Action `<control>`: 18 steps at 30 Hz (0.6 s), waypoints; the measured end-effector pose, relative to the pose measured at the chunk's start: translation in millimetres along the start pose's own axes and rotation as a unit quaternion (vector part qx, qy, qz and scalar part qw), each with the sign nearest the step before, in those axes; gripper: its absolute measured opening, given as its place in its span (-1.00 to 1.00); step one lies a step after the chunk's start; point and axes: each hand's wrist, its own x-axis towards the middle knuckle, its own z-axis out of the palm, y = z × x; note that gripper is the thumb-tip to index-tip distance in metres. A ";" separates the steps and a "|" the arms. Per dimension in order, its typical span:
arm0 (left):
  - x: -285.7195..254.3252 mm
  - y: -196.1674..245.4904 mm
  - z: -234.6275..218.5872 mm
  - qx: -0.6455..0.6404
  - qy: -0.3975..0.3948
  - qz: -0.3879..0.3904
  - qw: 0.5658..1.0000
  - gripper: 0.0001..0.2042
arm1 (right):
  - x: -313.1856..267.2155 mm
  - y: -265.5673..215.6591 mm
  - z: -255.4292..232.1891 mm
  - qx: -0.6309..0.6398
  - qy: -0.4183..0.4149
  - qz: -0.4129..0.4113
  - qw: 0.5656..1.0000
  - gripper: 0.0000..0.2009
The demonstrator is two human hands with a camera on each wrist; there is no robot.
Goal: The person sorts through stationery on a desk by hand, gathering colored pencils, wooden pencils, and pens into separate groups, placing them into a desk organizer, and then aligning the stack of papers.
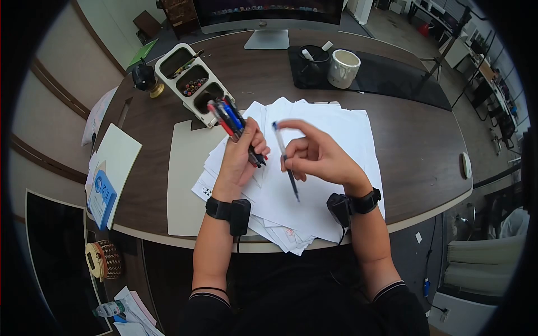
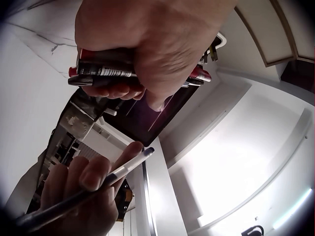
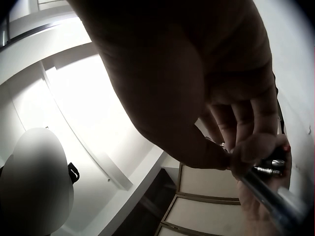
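In the head view my left hand (image 1: 245, 155) grips a bundle of pens (image 1: 228, 119), with red, blue and black ones among them. Their lower tips come out below the fingers, over the white papers (image 1: 330, 120). To the right of the bundle, my right hand (image 1: 322, 154) pinches a single clear-barrelled pen (image 1: 290, 177) with a dark end, slanting over the papers. The left wrist view shows the same pen (image 2: 129, 164) between thumb and fingers, apart from the bundle (image 2: 106, 73). Most of the bundle's middle is hidden by the left palm.
A white organizer (image 1: 159, 60) with several compartments, some holding pencils, stands at the back left. A black pen cup (image 1: 314, 70) and a light mug (image 1: 343, 69) sit on a dark mat (image 1: 386, 84). A monitor (image 1: 269, 17) stands behind; a blue box (image 1: 102, 196) lies left.
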 end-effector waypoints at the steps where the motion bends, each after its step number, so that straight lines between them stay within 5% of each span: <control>1: -1.9 -1.6 3.2 0.008 -0.015 -0.016 1.000 -0.72 | 1.6 1.3 -0.2 0.002 0.034 -0.038 0.999 -0.59; 7: -5.6 -4.1 8.1 0.007 -0.031 -0.098 0.995 -0.53 | 13.9 20.9 -14.3 0.042 0.255 -0.302 0.918 -0.81; 11: -6.0 -6.1 7.4 -0.063 -0.065 -0.144 0.985 -0.48 | 18.0 19.1 -3.6 -0.119 0.209 -0.312 0.919 -0.87; 15: -12.0 -5.5 17.3 -0.027 -0.001 -0.139 0.990 -0.45 | 12.3 21.0 10.0 -0.156 0.097 -0.186 0.965 -0.77; 18: -7.7 -9.4 9.6 -0.046 -0.003 -0.127 0.991 -0.48 | 17.2 27.5 13.2 -0.256 0.089 -0.210 0.939 -0.80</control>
